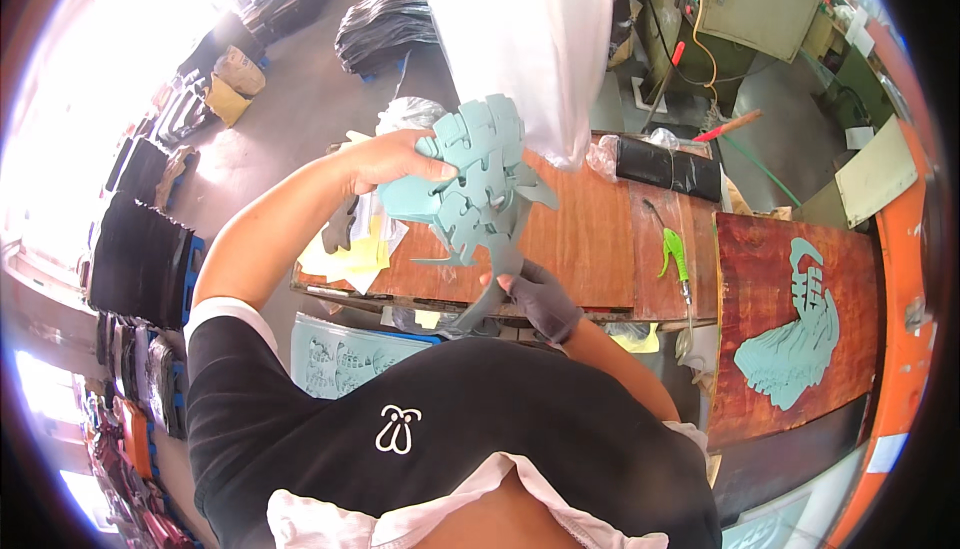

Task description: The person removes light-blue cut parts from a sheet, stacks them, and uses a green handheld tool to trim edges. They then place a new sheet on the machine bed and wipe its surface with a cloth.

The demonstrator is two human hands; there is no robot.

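My bare left hand [395, 157] grips a bundle of light green cut-out sheets [470, 179] above the table, thumb on the upper face. The sheets have toothed, slotted outlines; several overlap. My right hand [542, 301], in a grey glove with bare fingertips, pinches the lower end of a curved grey-green strip [508, 249] hanging from the bundle. Beneath them lies the brown wooden tabletop [585, 249]. Another light green cut-out piece [795, 339] rests flat on a reddish-brown board [750, 259] at the right.
Yellow and white papers [355, 261] lie at the table's left. A green air blow gun [672, 254] and a black wrapped package [668, 167] are at its right. White cloth [520, 49] hangs beyond. Black sheet stacks [140, 259] stand left; an orange frame [900, 319] borders the right.
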